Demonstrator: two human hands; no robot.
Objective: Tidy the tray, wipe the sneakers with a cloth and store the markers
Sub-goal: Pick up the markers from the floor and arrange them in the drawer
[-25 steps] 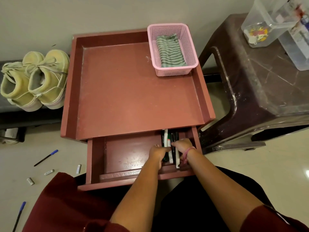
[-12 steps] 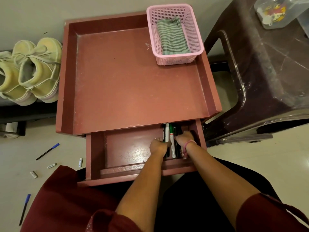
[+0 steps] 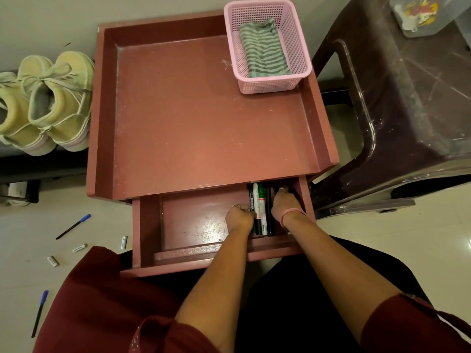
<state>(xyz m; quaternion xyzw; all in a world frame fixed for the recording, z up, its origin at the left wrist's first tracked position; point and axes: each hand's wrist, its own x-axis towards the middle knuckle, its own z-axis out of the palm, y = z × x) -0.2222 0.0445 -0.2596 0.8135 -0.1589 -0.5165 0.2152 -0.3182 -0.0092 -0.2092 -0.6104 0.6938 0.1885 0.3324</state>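
Against the drawer's [image 3: 193,220] right wall the markers [image 3: 260,210] are lying side by side, the left hand [image 3: 239,217] curling against them and the right hand [image 3: 285,203] reaching alongside; firm grip unclear. Light, stiff, smooth barrels are likely rolling easily, so pinching mid-barrel is looking best.

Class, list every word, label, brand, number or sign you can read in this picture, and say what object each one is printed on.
None can be read.
Markers in the drawer: printed labels, too small and blurred.
Batteries on the floor: print too small.
Clear container on the dark stool: red and yellow contents or graphic, no legible text.
Sneakers, pink basket, striped cloth: no text visible.
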